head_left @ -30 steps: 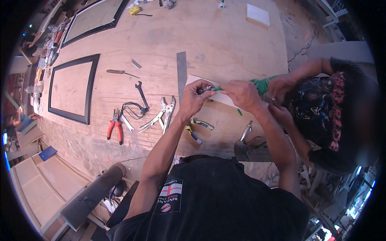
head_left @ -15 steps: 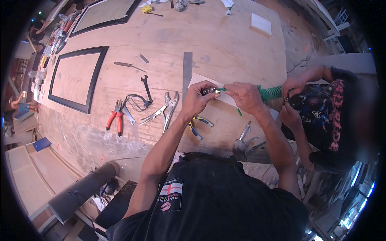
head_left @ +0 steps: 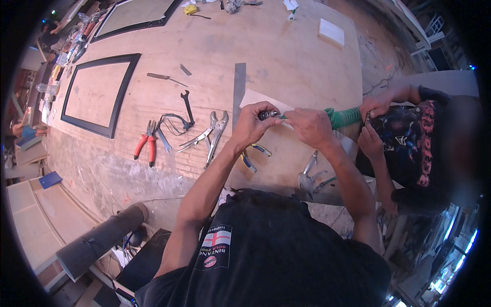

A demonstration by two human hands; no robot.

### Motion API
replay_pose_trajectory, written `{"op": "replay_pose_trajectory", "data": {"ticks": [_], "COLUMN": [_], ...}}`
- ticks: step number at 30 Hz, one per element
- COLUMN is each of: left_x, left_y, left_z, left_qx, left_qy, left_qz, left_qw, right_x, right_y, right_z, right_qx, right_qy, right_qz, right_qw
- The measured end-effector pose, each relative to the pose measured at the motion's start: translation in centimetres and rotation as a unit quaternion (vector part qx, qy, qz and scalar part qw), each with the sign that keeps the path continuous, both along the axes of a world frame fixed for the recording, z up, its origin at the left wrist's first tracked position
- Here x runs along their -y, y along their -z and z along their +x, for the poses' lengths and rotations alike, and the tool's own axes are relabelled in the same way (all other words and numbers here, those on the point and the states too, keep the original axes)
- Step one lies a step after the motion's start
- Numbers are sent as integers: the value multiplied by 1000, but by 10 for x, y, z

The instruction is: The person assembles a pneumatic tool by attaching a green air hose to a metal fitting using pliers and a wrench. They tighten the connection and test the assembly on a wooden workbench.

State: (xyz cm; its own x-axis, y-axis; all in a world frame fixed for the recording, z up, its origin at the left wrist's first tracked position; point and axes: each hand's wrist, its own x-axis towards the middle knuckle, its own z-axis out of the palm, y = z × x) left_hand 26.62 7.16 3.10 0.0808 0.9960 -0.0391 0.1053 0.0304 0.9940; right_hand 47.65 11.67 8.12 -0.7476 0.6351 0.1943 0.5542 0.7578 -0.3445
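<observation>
My left hand (head_left: pixel 249 126) is closed around a small shiny metal fitting (head_left: pixel 267 115). Just right of it, my right hand (head_left: pixel 313 128) pinches the end of a green hose (head_left: pixel 284 117) against the fitting; whether the end sits inside it is too small to tell. The coiled part of the green hose (head_left: pixel 346 118) stretches from behind my right hand towards a co-worker. Under my hands lies a white board (head_left: pixel 250 97). Below my left wrist are blue-and-yellow handled pliers (head_left: pixel 248 161), partly covered by my forearm. A grey metal spray-gun-like tool (head_left: pixel 306 181) rests beside my right forearm.
Locking pliers (head_left: pixel 217 134), red-handled pliers (head_left: pixel 146 144) and a dark open-ended wrench (head_left: pixel 187 108) lie to the left. A flat grey strip (head_left: pixel 239 84) is beyond my left hand. Black frames (head_left: pixel 121 97) lie farther left. A co-worker's hands (head_left: pixel 376 105) are close on the right.
My right hand has shifted slightly nearer to me, and less green hose shows between my hands. A short green piece seen below my right hand is out of sight now.
</observation>
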Motion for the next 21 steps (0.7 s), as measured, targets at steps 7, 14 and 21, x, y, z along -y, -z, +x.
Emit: {"op": "replay_pose_trajectory", "data": {"ticks": [7, 14, 21], "left_x": [7, 12, 13], "left_y": [0, 0, -22], "left_z": [-5, -15, -16], "left_qx": [38, -6, -93], "left_qy": [34, 18, 66], "left_qz": [5, 46, 49], "left_qw": [999, 999, 992], "right_x": [9, 15, 16], "right_y": [11, 4, 0], "right_z": [2, 3, 4], "right_qx": [-54, -98, -89], "right_qy": [20, 67, 45], "right_qz": [-123, -87, -57], "right_qw": [991, 989, 993]}}
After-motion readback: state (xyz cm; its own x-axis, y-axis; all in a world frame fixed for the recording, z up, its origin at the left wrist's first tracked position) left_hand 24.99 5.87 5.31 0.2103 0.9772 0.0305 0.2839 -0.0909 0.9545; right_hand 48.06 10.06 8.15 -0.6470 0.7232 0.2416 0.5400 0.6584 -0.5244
